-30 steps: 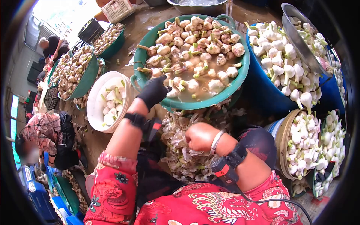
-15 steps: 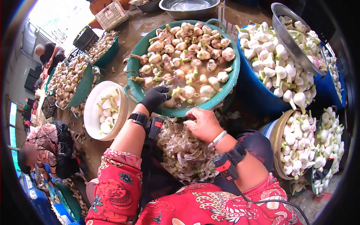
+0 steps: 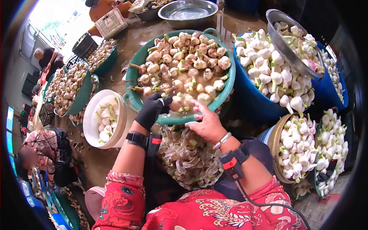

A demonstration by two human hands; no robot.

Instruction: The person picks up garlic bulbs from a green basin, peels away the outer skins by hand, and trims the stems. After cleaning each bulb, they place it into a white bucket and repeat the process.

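Observation:
My left hand (image 3: 152, 109), in a black glove, is closed over the near-left rim of a green tub (image 3: 131, 69). A pale green-white stem end shows at its fingers; the rest of this garlic bulb (image 3: 164, 96) is mostly hidden by the glove. Bare and with fingers apart, my right hand (image 3: 207, 122) hovers at the tub's near rim, holding nothing visible. Many garlic bulbs (image 3: 199, 63) with reddish-brown skins and cut stems fill the tub, the nearer ones sitting in murky water.
Loose garlic skins (image 3: 189, 157) are heaped below the tub. A white bucket (image 3: 90, 122) of peeled garlic stands left. At right are a blue barrel (image 3: 245, 90) of white garlic, a tilted metal basin (image 3: 285, 44) and another bucket (image 3: 274, 145). Co-workers (image 3: 48, 149) bend at far left.
My left hand has drawn back from the water and turned, its fingers curled. My right hand has lifted slightly and its fingers have spread toward the tub. The whole view has shifted a little.

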